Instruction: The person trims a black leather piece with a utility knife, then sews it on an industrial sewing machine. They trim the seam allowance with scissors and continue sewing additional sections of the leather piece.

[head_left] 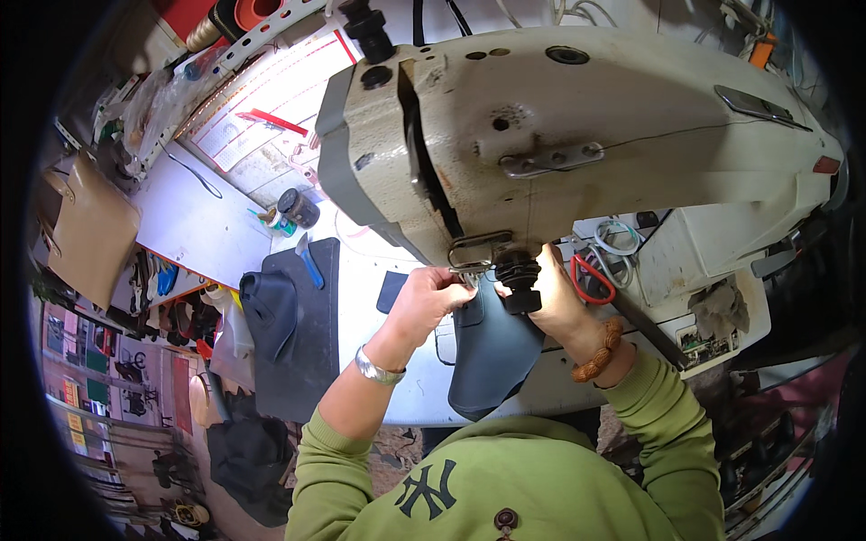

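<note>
A dark blue-grey leather piece (492, 361) lies under the head of a large cream sewing machine (532, 117), its lower end reaching past the table's front edge. My left hand (422, 302) is closed, thumb and fingers pinched at the leather's left edge close to the needle area. On the opposite side, my right hand (561, 302) grips the leather's right edge. A black tension knob (520, 288) covers part of that hand, so its fingertips are partly hidden. The stitching point itself is hidden by the machine head and my fingers.
Left on the white table (419, 410) lie a dark mat (311, 361), a folded dark leather piece (268, 311) and blue-handled snips (311, 264). Dark jars (298, 209) stand farther back. Right of the needle are a red loop (591, 279) and a tray (731, 329). A tan bag (90, 234) hangs far left.
</note>
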Demonstrator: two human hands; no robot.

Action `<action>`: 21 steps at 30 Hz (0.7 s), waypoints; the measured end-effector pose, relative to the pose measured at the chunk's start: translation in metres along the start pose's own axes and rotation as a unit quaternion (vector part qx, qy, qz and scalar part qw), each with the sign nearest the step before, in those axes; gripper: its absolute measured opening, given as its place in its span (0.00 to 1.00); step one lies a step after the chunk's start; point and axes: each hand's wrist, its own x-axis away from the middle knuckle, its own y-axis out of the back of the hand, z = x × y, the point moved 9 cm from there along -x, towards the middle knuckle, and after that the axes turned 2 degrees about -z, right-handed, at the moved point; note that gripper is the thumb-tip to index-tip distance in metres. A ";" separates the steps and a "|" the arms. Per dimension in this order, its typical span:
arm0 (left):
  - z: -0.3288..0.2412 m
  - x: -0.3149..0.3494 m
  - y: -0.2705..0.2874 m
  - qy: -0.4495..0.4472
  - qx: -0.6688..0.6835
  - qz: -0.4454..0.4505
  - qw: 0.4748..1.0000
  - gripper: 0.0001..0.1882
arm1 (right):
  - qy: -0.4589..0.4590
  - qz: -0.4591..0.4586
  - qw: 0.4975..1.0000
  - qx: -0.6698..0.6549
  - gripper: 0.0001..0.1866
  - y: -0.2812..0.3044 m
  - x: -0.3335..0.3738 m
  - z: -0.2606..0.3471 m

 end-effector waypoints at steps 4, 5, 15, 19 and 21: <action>0.007 -0.001 0.000 0.032 0.047 0.024 0.998 0.05 | 0.022 -0.017 1.000 0.005 0.31 -0.001 -0.001 0.009; 0.010 -0.002 0.002 0.040 0.082 0.025 0.996 0.05 | 0.025 -0.020 0.999 0.006 0.31 -0.001 -0.001 0.010; 0.024 -0.009 0.005 0.031 0.228 0.030 0.973 0.03 | 0.025 -0.018 0.989 -0.143 0.25 -0.009 0.000 0.009; 0.025 -0.008 0.006 0.038 0.200 0.027 0.979 0.04 | 0.005 -0.003 0.993 -0.115 0.21 -0.008 0.001 0.005; 0.023 -0.007 0.005 0.028 0.194 0.037 0.980 0.05 | 0.026 0.001 0.998 -0.062 0.19 -0.006 0.001 0.010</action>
